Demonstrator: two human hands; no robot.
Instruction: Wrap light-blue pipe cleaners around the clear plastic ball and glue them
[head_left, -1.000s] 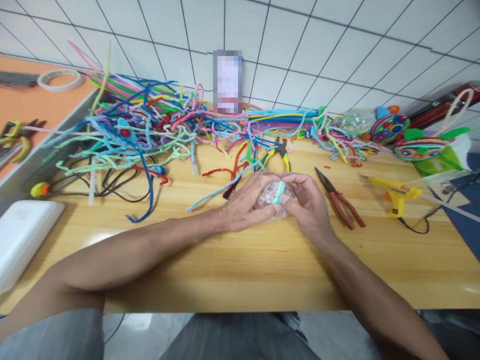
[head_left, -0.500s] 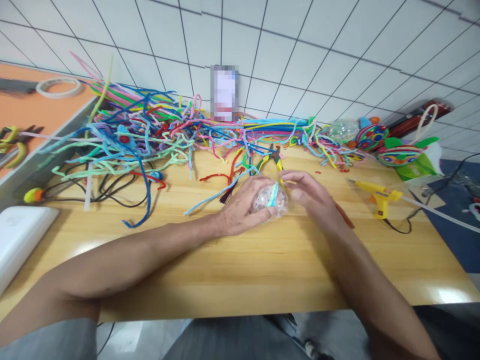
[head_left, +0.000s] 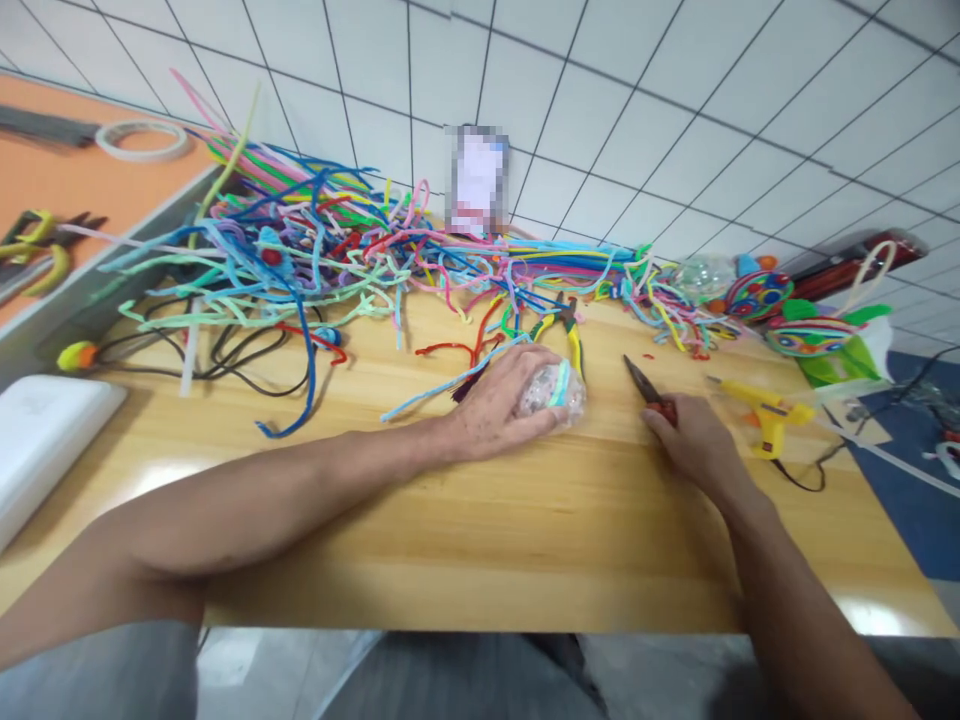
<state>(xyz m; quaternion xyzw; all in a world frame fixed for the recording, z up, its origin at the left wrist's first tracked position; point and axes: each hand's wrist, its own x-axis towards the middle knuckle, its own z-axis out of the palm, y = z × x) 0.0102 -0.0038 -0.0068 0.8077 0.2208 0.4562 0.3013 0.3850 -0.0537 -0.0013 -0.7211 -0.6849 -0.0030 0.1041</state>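
My left hand (head_left: pixel 501 402) is closed around a clear plastic ball (head_left: pixel 551 391) wrapped with a light-green and blue pipe cleaner, resting on the wooden table (head_left: pixel 480 530). A long light-blue pipe cleaner (head_left: pixel 442 385) trails left from under that hand. My right hand (head_left: pixel 694 440) lies to the right on the red-handled pliers (head_left: pixel 646 385), fingers curled over the handles; the dark jaws stick out toward the back left.
A big tangle of coloured pipe cleaners (head_left: pixel 322 250) covers the table's back. Yellow-handled pliers (head_left: pixel 566 325) lie behind the ball. A yellow glue gun (head_left: pixel 757 410) and finished colourful balls (head_left: pixel 787 310) sit right. A white box (head_left: pixel 45 430) is at the left edge.
My right hand has left the ball and moved right onto the red-handled pliers. My left hand keeps hold of the ball.
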